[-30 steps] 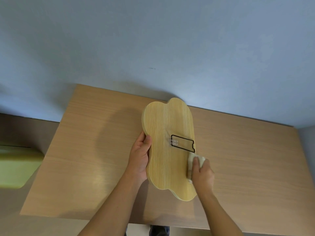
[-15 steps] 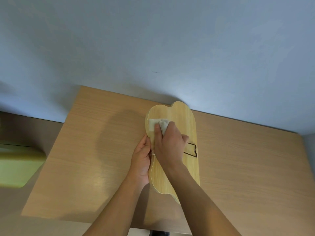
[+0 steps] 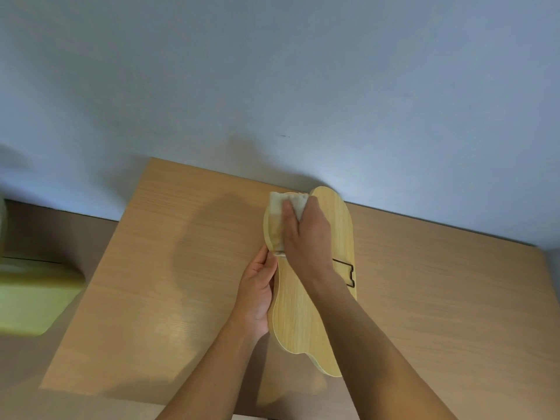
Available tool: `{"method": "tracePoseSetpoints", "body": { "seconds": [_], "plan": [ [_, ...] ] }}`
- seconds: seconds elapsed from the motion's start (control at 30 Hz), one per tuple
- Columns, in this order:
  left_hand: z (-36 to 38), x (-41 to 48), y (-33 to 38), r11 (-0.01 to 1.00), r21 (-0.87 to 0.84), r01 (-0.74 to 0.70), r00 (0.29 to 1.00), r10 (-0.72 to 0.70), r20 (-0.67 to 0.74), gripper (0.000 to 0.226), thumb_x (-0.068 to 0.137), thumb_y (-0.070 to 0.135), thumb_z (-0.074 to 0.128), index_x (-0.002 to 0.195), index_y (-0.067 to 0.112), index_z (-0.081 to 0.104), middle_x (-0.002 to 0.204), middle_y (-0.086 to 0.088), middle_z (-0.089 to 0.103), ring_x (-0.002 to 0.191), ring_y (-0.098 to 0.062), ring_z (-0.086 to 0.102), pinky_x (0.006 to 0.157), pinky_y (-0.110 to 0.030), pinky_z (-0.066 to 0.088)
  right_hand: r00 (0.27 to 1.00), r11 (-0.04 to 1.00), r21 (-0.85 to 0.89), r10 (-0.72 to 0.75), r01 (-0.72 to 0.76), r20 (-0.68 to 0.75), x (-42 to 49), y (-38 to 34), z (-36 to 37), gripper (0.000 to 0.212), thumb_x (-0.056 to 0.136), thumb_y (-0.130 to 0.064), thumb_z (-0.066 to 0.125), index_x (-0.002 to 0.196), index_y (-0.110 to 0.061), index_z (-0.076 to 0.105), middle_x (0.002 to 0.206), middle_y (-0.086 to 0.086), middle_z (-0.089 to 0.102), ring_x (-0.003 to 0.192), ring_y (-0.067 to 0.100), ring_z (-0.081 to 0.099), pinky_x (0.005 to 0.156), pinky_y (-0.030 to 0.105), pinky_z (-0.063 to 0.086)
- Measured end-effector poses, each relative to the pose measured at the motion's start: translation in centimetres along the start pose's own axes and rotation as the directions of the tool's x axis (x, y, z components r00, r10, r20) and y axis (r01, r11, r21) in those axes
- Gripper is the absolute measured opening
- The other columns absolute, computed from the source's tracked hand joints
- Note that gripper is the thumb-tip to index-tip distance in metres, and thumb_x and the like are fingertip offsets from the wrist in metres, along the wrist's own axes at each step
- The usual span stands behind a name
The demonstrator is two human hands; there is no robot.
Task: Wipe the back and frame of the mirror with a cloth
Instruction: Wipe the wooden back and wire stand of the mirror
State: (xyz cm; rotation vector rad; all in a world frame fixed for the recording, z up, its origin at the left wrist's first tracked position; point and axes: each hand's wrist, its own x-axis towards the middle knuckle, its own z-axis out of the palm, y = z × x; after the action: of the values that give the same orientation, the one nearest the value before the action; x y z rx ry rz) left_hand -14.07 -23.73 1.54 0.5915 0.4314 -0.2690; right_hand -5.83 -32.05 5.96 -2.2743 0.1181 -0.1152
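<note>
Left hand [image 3: 257,294], fingers wrapped narrow around the left edge of the mirror [image 3: 306,304] at its waist, steadying it back-up on the bench [image 3: 169,268]. Right of those fingers, a wavy wooden back panel facing up, long axis running away from the body. Just above the left fingers, a pale cloth [image 3: 281,218] folded over the upper left rim, half on the back, half draped down the frame edge. Right hand [image 3: 306,234] pressed flat over the cloth, fingers bunched on it and pinning it to the wood. Right of that hand, a black-outlined stand slot [image 3: 347,272], partly hidden under the wrist.

Judged as mid-wipe along the top left curve of the frame. For a clean pass: keep the cloth wrapped over the rim, follow the curve with even pressure, hold the left grip firm against sliding, and lift clear of the slot's edge to avoid snagging.
</note>
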Motion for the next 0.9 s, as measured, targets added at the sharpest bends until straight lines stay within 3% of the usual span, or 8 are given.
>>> {"method": "tracePoseSetpoints", "body": {
  "seconds": [0.17,0.37,0.47,0.57,0.67,0.73,0.8,0.9],
  "plan": [
    [0.2,0.0,0.2,1.000,-0.006,-0.007,1.000,0.007,0.030,0.037,0.110,0.016,0.049,0.144,0.012,0.062,0.127,-0.013,0.076,0.112,-0.027,0.075,0.089,-0.039,0.062,0.998,0.998,-0.046,-0.031,0.034,0.061,1.2,1.3,0.9,0.033,0.105,-0.043,0.047,0.092,-0.013,0.050,0.080,0.004,0.063,0.070,0.022,0.060,0.058,0.034,0.043],
    [0.4,-0.1,0.4,1.000,0.027,-0.006,1.000,0.006,0.014,0.036,0.107,0.019,0.051,0.140,0.013,0.065,0.127,-0.014,0.076,0.112,-0.029,0.075,0.087,-0.041,0.062,0.959,0.950,-0.130,0.284,-0.283,-0.012,4.0,8.8,-2.2,0.037,0.107,-0.043,0.043,0.100,-0.007,0.051,0.091,0.012,0.067,0.085,0.036,0.066,0.066,0.038,0.045],
    [0.4,-0.2,0.5,1.000,0.024,0.004,1.000,-0.004,0.003,0.039,0.104,0.020,0.053,0.140,0.013,0.065,0.132,-0.014,0.074,0.117,-0.030,0.073,0.089,-0.042,0.062,0.939,0.929,-0.136,0.342,-0.343,-0.031,4.8,10.4,-3.9,0.035,0.107,-0.041,0.043,0.102,-0.008,0.052,0.094,0.011,0.066,0.091,0.037,0.066,0.072,0.039,0.049],
    [0.4,0.0,0.5,0.999,0.036,0.007,1.000,-0.007,-0.006,0.039,0.105,0.020,0.052,0.140,0.011,0.064,0.129,-0.015,0.075,0.114,-0.031,0.074,0.088,-0.042,0.062,0.973,0.972,-0.052,0.228,-0.230,-0.042,5.4,7.4,-3.5,0.033,0.106,-0.043,0.045,0.098,-0.012,0.050,0.088,0.008,0.067,0.082,0.031,0.066,0.066,0.036,0.046],
    [0.2,0.1,0.5,0.999,0.047,0.004,1.000,-0.003,-0.008,0.039,0.105,0.019,0.051,0.141,0.010,0.063,0.126,-0.016,0.076,0.110,-0.031,0.075,0.086,-0.042,0.063,0.999,0.998,0.058,0.024,-0.026,0.027,5.3,2.6,-1.4,0.027,0.105,-0.047,0.046,0.095,-0.022,0.048,0.077,-0.003,0.066,0.065,0.009,0.064,0.054,0.023,0.044],
    [0.1,0.2,0.6,0.998,0.059,0.009,1.000,-0.008,-0.014,0.038,0.107,0.019,0.049,0.143,0.011,0.062,0.128,-0.015,0.075,0.112,-0.032,0.074,0.088,-0.043,0.062,0.995,0.996,0.058,-0.068,0.064,0.076,5.4,1.0,0.0,0.029,0.105,-0.046,0.046,0.092,-0.021,0.046,0.076,-0.003,0.063,0.062,0.011,0.060,0.050,0.020,0.040],
    [0.1,0.2,0.6,0.998,0.066,0.013,1.000,-0.012,-0.013,0.037,0.109,0.019,0.049,0.142,0.012,0.063,0.128,-0.015,0.075,0.113,-0.032,0.074,0.088,-0.043,0.062,0.992,0.997,0.029,-0.071,0.068,0.104,5.9,1.5,0.7,0.029,0.107,-0.042,0.046,0.095,-0.016,0.048,0.081,0.002,0.063,0.069,0.019,0.061,0.056,0.026,0.040],
    [0.1,0.3,0.6,0.998,0.060,0.015,1.000,-0.014,-0.010,0.036,0.109,0.018,0.048,0.141,0.011,0.064,0.128,-0.015,0.075,0.112,-0.030,0.075,0.087,-0.041,0.062,0.992,0.995,-0.002,0.095,-0.096,0.079,7.0,5.5,0.1,0.035,0.107,-0.044,0.045,0.106,-0.009,0.052,0.091,0.007,0.066,0.082,0.028,0.066,0.067,0.035,0.045]
  ]
}}
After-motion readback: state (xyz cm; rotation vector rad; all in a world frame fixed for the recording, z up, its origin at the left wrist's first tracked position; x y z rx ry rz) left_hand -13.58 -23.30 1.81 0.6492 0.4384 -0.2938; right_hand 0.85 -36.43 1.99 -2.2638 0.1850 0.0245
